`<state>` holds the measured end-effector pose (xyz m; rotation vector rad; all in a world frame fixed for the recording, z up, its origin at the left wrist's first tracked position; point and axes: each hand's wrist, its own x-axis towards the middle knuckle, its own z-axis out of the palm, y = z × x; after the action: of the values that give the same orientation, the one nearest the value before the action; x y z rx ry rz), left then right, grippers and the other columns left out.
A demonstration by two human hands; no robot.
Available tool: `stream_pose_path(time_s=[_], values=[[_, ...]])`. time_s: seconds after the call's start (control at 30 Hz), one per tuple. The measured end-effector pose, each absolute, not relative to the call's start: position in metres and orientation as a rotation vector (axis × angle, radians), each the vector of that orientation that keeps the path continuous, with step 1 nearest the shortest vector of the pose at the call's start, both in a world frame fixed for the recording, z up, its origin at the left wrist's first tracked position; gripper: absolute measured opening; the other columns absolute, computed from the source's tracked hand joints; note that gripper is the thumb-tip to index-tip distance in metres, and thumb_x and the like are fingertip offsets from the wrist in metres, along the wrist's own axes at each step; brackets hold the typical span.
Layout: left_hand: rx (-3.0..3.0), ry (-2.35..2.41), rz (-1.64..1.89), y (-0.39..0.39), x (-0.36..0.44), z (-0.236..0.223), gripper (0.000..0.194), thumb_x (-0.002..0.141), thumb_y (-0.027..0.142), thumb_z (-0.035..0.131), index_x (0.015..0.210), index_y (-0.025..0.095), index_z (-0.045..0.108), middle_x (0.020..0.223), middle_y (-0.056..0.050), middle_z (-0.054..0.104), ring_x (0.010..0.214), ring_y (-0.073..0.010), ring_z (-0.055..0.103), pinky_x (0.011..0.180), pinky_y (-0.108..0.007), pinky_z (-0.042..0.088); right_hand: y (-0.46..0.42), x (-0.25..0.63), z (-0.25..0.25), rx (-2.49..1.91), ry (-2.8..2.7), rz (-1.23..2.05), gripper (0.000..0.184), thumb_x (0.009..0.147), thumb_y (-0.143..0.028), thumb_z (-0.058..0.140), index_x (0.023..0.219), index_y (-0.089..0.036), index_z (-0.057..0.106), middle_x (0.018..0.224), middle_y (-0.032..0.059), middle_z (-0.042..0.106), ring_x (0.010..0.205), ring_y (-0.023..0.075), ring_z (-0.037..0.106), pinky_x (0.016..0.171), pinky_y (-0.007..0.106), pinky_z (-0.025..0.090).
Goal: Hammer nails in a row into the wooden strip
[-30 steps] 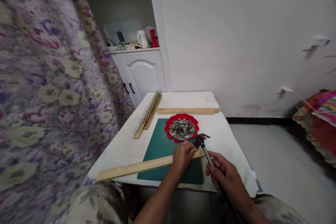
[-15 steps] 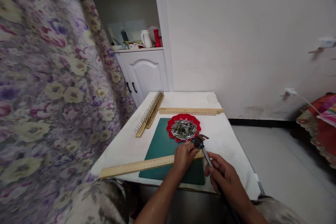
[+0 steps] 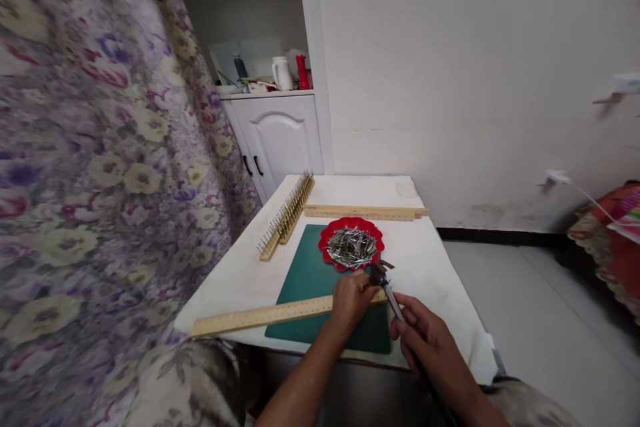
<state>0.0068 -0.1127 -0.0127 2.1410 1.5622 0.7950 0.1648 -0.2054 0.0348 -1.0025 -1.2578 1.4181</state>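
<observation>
My right hand (image 3: 425, 333) is wrapped round the handle of a claw hammer (image 3: 395, 305). The hammer's head is just beside the fingertips of my left hand (image 3: 351, 297). That hand is closed in a pinch over the right part of a pale wooden strip (image 3: 265, 315) with rows of small holes. Whatever the pinched fingers hold is hidden. Under the strip lies a green mat (image 3: 300, 273), and the strip's left end reaches past it. A red scalloped dish (image 3: 325, 255) full of loose nails (image 3: 351, 247) stands just beyond my hands.
Two wooden strips studded with upright nails (image 3: 287, 213) lie at the table's left side. More wooden strips (image 3: 360, 213) lie across the back of the white-covered table (image 3: 235, 280). A floral curtain (image 3: 110, 147) hangs at left, and a wall (image 3: 425, 80) rises behind.
The hammer's head has tilted and dropped slightly beside my left fingers. Both hands stay in nearly the same place, and the whole view has shifted a little.
</observation>
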Motion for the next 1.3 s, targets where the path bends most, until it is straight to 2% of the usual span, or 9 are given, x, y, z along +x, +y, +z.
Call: stream_pose_path(time_s=[0.3, 0.73, 1.03, 1.17, 1.3], values=[[2.14, 1.583, 0.785, -0.114, 0.007, -0.011, 0.014, 0.077, 0.025, 0.059, 0.067, 0.017, 0.064, 0.07, 0.0, 0.06, 0.066, -0.0128, 0.055, 0.057, -0.022, 0.029, -0.207, 0.166, 0.033, -1.002, -1.269, 1.424, 0.036, 0.089, -0.036, 0.054, 0.121, -0.02, 0.051, 0.074, -0.0016, 0.057, 0.038, 0.0051, 0.038, 0.036, 0.019, 0.028], [1.949, 1.49, 0.918, -0.115, 0.004, -0.01, 0.012, 0.074, 0.028, 0.063, 0.076, 0.018, 0.07, 0.073, -0.001, 0.064, 0.07, -0.0143, 0.057, 0.063, -0.023, 0.038, -0.204, 0.173, 0.045, -1.016, -1.252, 1.373, 0.036, 0.09, -0.038, 0.053, 0.12, -0.018, 0.049, 0.076, 0.0, 0.058, 0.039, 0.0052, 0.038, 0.039, 0.02, 0.027], [1.998, 1.482, 0.916, -0.114, 0.004, -0.013, 0.014, 0.076, 0.027, 0.06, 0.066, 0.017, 0.065, 0.067, 0.001, 0.061, 0.066, -0.0119, 0.054, 0.059, -0.021, 0.034, -0.203, 0.168, 0.035, -1.026, -1.291, 1.409, 0.037, 0.09, -0.036, 0.052, 0.121, -0.018, 0.047, 0.075, -0.0009, 0.056, 0.041, 0.0058, 0.039, 0.039, 0.02, 0.027], [1.982, 1.464, 0.914, -0.113, 0.004, -0.014, 0.015, 0.076, 0.028, 0.06, 0.068, 0.017, 0.065, 0.07, 0.001, 0.063, 0.067, -0.0118, 0.054, 0.059, -0.02, 0.034, -0.205, 0.167, 0.04, -1.049, -1.293, 1.386, 0.037, 0.091, -0.036, 0.05, 0.123, -0.018, 0.046, 0.076, -0.001, 0.055, 0.041, 0.0061, 0.038, 0.04, 0.02, 0.028], [1.99, 1.495, 0.905, -0.112, 0.005, -0.014, 0.017, 0.075, 0.028, 0.061, 0.062, 0.016, 0.062, 0.063, 0.002, 0.058, 0.062, -0.0105, 0.051, 0.056, -0.02, 0.031, -0.206, 0.166, 0.046, -1.073, -1.321, 1.41, 0.036, 0.091, -0.036, 0.05, 0.121, -0.017, 0.047, 0.076, -0.001, 0.055, 0.042, 0.006, 0.038, 0.041, 0.021, 0.028]])
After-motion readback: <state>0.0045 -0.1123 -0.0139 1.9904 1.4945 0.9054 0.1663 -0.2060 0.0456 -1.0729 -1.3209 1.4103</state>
